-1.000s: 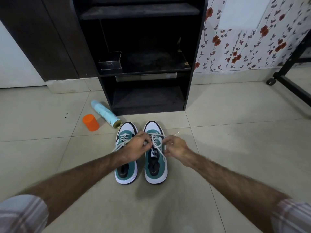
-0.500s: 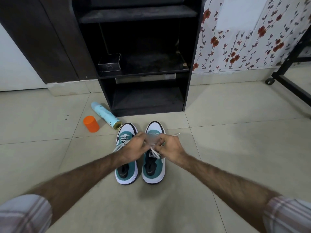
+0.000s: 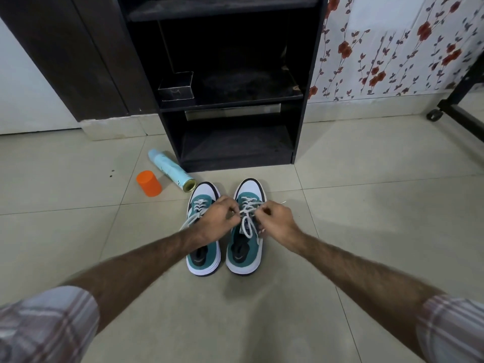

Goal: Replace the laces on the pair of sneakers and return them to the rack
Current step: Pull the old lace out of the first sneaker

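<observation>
Illumination is soft, even and moderately dim, with a slight greenish cast on the floor tiles [image 3: 366, 231]. Broad, faint sheen shows on the tiles; no hard glare. Shadows are diffuse: a soft patch lies on the floor below the sneakers [image 3: 225, 231], toward the camera. The rack [image 3: 309, 100] interior is very dark and detail on its shelves is largely lost. Wide-angle distortion bows straight lines near the frame edges. The plaid sleeves [image 3: 47, 323] at the bottom corners are soft and blurred; the centre is reasonably sharp.
</observation>
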